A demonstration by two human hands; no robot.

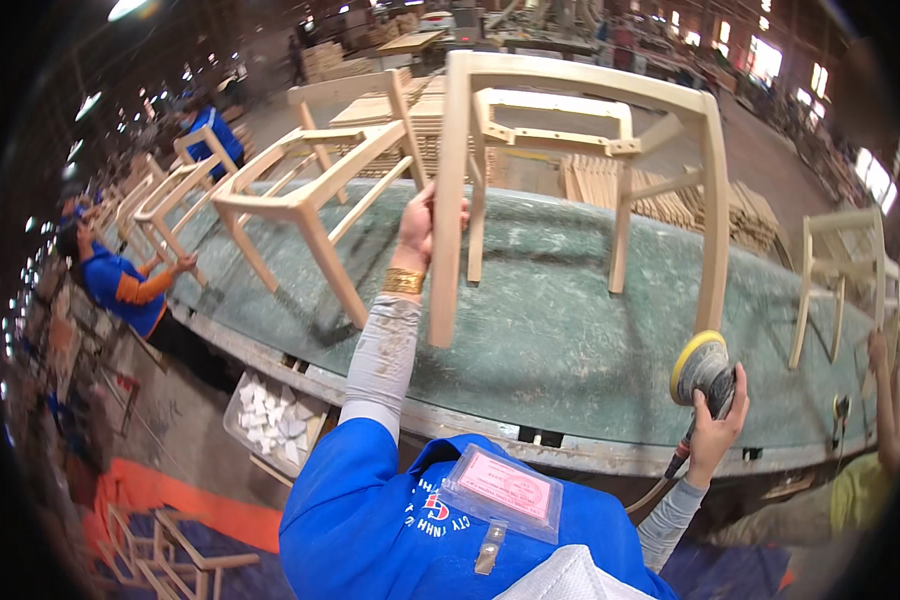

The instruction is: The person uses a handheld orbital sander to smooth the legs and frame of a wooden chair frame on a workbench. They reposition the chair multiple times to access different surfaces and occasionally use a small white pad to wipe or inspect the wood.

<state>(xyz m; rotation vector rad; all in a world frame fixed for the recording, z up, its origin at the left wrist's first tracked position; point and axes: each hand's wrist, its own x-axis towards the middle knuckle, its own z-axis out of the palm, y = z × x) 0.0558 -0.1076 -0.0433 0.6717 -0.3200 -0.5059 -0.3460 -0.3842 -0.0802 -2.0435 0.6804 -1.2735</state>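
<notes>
A pale, unpainted wooden chair frame (pixel 580 72) stands on the green worktable in front of me. My left hand (pixel 432 228) is wrapped round its near left leg, part of the fingers hidden behind the wood. Low at the right, my right hand (pixel 718 418) grips a handheld orbital sander (pixel 705 373) with a round yellow pad and a dark body. The pad is tilted up beside the lower end of the chair's near right leg; whether it touches the wood I cannot tell. A hose (pixel 670 470) runs from the sander down past my wrist.
More chair frames (pixel 310 195) line the green table (pixel 550 370) to the left, another (pixel 842 270) to the right. Co-workers in blue (pixel 120 285) are at the left; another person's arm (pixel 882 390) is at the right. A bin (pixel 270 420) of white pieces sits below the edge. Stacked wood (pixel 660 200) lies beyond.
</notes>
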